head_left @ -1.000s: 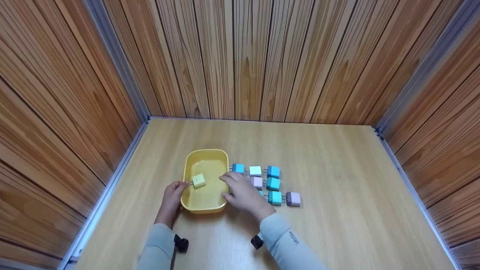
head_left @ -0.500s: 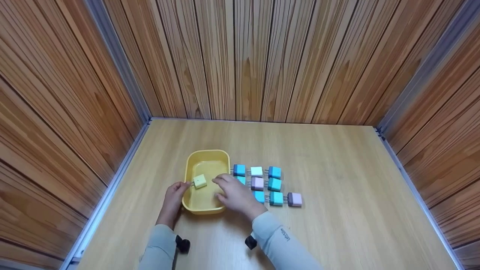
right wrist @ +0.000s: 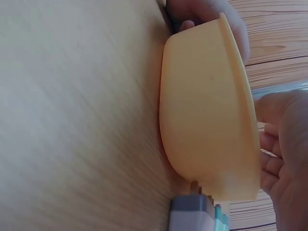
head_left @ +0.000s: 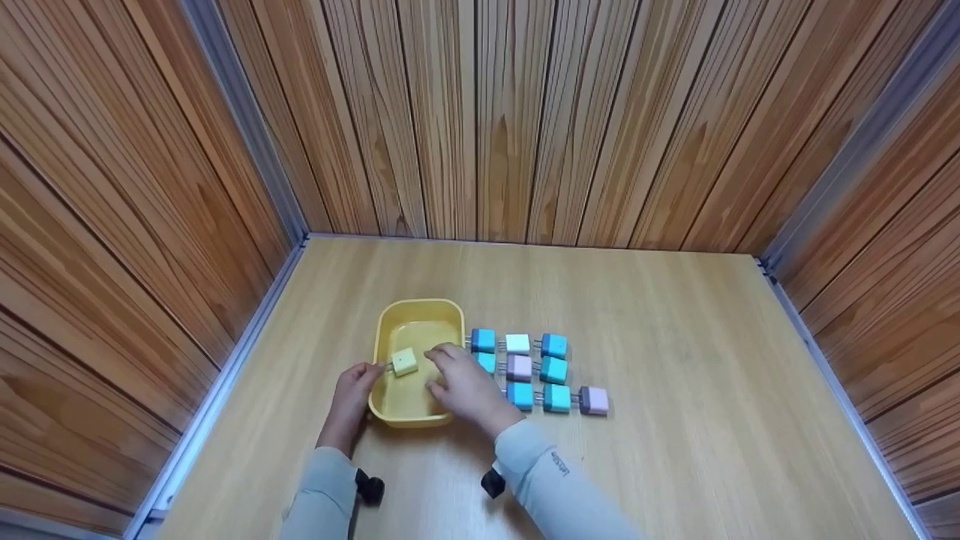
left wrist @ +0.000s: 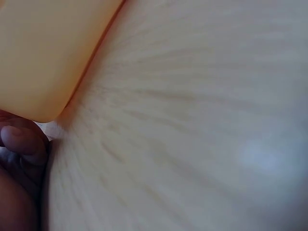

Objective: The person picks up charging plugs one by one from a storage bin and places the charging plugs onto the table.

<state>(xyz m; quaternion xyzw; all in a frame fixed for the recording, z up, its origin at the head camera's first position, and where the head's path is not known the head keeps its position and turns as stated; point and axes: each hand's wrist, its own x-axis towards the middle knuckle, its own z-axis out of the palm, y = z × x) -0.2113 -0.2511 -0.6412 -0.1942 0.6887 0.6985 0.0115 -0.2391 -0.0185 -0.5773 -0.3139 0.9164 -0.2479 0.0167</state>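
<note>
A yellow tub [head_left: 420, 324] stands on the table, with a pale yellow charger plug [head_left: 405, 363] lying inside, prongs toward the left rim. My left hand [head_left: 349, 394] grips the tub's near left side; in the left wrist view, the curled fingers [left wrist: 21, 144] sit against its lower corner. Over the right rim reaches my right hand [head_left: 472, 394], its fingers bent loosely above the tub's inside and holding nothing visible. In the right wrist view that hand [right wrist: 287, 139] shows beyond the rim of the tub [right wrist: 207, 110]. Whether its fingertips touch anything is hidden.
Several charger plugs lie in rows right of the tub, prongs leftward: blue [head_left: 554, 346], white [head_left: 517, 343], turquoise [head_left: 556, 397] and lilac [head_left: 593, 400]. Wood-grain panels [head_left: 510, 120] enclose the table's back and sides.
My right hand has shifted a little left, farther over the tub, uncovering more of the plugs beside it. The left hand, tub and yellow plug keep their places relative to each other.
</note>
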